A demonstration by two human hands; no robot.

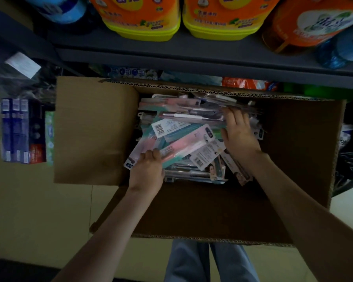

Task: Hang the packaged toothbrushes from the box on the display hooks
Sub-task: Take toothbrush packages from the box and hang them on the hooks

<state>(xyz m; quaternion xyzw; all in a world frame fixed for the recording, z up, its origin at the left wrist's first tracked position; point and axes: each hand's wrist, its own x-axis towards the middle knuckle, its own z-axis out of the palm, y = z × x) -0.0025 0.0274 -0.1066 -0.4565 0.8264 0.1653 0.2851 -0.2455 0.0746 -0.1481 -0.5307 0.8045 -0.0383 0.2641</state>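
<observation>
The left hand [146, 169] has its fingers curled around the lower end of a long pink-and-teal packaged toothbrush [171, 148], while the right hand [237, 132] lies flat with fingers spread and parted on the heap of carded, clear-fronted toothbrush packs [183, 119]. That heap fills the far part of an open brown corrugated cardboard box [293, 159], whose left flap [94, 129] is folded outward. Beyond the box runs a dark grey shelf [192, 55] carrying yellow-and-orange plastic jugs [141, 17], and blue toothpaste cartons [18, 131] sit to the left.
</observation>
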